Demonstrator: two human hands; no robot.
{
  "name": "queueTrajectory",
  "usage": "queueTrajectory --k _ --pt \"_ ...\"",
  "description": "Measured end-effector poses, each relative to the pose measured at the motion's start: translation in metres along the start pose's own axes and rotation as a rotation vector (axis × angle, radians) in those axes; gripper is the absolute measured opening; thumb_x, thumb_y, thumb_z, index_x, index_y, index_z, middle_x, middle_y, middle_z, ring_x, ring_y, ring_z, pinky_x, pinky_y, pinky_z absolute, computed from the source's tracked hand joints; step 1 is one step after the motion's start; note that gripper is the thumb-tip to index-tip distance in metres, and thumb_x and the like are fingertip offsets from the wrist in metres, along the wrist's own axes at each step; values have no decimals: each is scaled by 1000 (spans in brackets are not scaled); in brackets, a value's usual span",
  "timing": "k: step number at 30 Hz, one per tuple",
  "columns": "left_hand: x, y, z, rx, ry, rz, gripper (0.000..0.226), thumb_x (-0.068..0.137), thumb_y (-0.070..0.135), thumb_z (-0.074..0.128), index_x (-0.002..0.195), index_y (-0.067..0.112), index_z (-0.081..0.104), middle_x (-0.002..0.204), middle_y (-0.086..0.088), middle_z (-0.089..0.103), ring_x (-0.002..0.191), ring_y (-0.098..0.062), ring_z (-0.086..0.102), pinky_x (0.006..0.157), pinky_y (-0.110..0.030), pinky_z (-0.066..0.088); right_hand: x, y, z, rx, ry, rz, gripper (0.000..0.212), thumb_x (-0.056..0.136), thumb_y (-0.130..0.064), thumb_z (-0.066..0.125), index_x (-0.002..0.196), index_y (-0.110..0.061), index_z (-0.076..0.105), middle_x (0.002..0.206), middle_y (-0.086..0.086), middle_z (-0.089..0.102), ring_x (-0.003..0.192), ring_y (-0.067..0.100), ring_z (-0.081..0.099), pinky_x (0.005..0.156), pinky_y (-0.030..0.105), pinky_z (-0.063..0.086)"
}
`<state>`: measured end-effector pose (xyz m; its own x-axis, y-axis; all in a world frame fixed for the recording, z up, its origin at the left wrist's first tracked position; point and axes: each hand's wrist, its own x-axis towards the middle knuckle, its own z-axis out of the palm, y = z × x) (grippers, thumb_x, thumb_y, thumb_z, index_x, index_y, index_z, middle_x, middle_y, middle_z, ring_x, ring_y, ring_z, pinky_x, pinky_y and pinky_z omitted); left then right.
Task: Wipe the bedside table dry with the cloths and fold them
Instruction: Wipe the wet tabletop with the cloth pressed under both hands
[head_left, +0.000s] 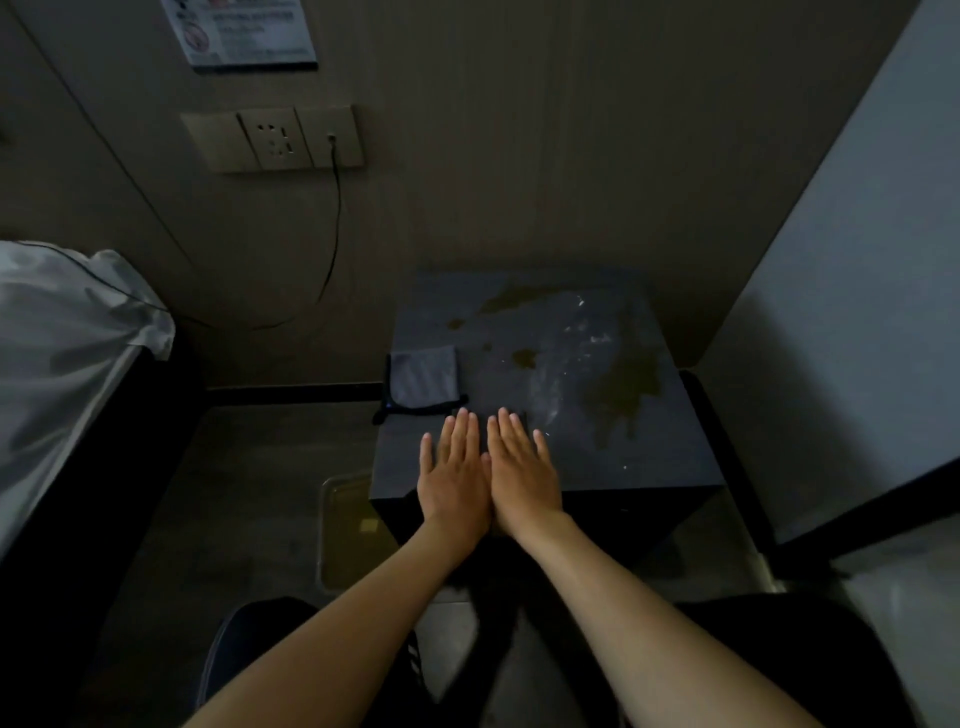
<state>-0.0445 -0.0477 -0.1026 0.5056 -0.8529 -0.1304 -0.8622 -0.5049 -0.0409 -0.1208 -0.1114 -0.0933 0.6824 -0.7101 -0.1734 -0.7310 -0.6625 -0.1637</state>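
The dark bedside table stands against the wall, with wet yellowish patches and white streaks on its top. A folded grey cloth with a dark edge lies at the table's left edge. My left hand and my right hand lie flat side by side, fingers straight, near the table's front edge. They press on a dark cloth, of which only a strip shows past my fingertips.
A bed with white sheets is at the left. A clear tray lies on the floor by the table's left front corner. A wall socket has a black cable hanging from it. A white panel bounds the right side.
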Motion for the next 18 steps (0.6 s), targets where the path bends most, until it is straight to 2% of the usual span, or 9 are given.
queueTrajectory --k 9,18 --pt "23 96 -11 25 -69 20 59 106 33 8 152 11 -24 160 -5 -30 147 -21 -26 119 -46 -14 -5 94 -19 9 -76 71 56 108 -32 12 157 -15 -9 165 2 -17 151 16 -16 122 41 -10" --pt "38 161 -20 1 -94 76 59 107 34 8 152 12 -22 161 -5 -27 148 -21 -24 122 -46 -10 -14 158 -27 49 -52 150 57 108 -33 16 158 -17 -6 166 3 -13 152 16 -13 122 43 -9"
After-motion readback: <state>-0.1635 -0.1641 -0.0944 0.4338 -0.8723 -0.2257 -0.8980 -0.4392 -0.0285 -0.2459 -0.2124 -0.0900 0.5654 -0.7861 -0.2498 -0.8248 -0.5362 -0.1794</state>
